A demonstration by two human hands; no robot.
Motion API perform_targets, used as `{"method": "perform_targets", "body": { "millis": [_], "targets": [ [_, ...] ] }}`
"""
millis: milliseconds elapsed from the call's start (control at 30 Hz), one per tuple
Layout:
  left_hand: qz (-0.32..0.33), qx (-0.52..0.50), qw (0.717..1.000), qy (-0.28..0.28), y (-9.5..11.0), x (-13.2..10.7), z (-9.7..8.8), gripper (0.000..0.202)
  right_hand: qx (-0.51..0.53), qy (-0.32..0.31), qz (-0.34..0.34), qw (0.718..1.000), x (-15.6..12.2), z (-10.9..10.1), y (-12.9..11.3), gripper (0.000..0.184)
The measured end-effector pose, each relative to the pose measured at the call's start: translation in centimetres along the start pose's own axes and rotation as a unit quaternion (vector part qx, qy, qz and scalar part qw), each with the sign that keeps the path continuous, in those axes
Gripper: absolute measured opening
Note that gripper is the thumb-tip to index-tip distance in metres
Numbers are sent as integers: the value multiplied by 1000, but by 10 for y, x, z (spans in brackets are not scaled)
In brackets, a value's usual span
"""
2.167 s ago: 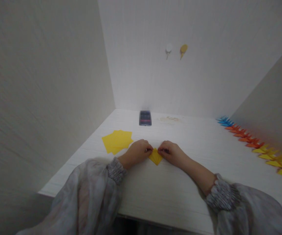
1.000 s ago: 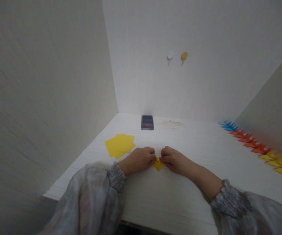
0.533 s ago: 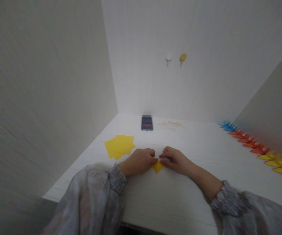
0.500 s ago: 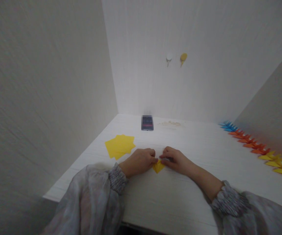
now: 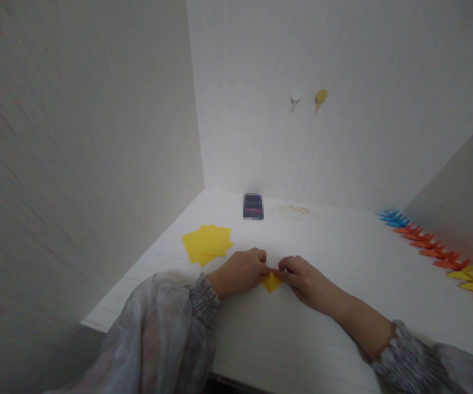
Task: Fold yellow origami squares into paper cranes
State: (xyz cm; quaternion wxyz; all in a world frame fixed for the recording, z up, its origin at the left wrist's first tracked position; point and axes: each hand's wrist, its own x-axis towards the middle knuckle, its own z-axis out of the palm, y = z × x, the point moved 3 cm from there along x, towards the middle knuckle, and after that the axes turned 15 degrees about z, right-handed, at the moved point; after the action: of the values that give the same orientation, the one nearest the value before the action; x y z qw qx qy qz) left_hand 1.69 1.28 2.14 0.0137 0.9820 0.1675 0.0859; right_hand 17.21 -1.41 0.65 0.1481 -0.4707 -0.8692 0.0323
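Observation:
Between my hands a small piece of folded yellow origami paper (image 5: pixel 272 282) lies on the white table, its point toward me and crease lines fanning over it. My left hand (image 5: pixel 242 270) is closed, with thumb and fingertips gripping the paper's left corner. On the other side, my right hand (image 5: pixel 304 278) holds the right corner, its fingers bent and one fingertip reaching along the top edge toward my left fingers. Fingertips hide the paper's upper edge.
Loose yellow paper squares (image 5: pixel 207 243) lie overlapping at the left. A dark, blurred-out box (image 5: pixel 253 207) stands near the back wall. Along the right runs a row of folded paper cranes (image 5: pixel 437 249) in blue, orange and yellow. Two hooks (image 5: pixel 320 97) are on the wall.
The whole view has shifted, so things appear farther right. My right fingers have come down over the paper's top edge, closer to my left fingertips.

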Motion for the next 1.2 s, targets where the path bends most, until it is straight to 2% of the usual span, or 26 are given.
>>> {"method": "perform_targets", "body": {
  "millis": [200, 400, 667, 900, 1200],
  "targets": [
    [-28, -3, 1000, -1, 2, 1, 2, 28, -32, -11, 22, 999, 2, -2, -5, 30],
    [-52, 50, 997, -11, 5, -2, 1, 24, -42, -28, 36, 998, 7, -4, -6, 25],
    [-48, 76, 996, -28, 6, -2, -3, 26, -52, -45, 56, 996, 7, -3, -6, 23],
    [-42, 84, 995, -23, 7, -1, -2, 24, -45, -72, 41, 995, 10, -2, -12, 37],
    [-54, 85, 994, -31, 6, -2, -2, 27, -26, -40, 53, 997, 8, -2, -5, 25]
  ]
}}
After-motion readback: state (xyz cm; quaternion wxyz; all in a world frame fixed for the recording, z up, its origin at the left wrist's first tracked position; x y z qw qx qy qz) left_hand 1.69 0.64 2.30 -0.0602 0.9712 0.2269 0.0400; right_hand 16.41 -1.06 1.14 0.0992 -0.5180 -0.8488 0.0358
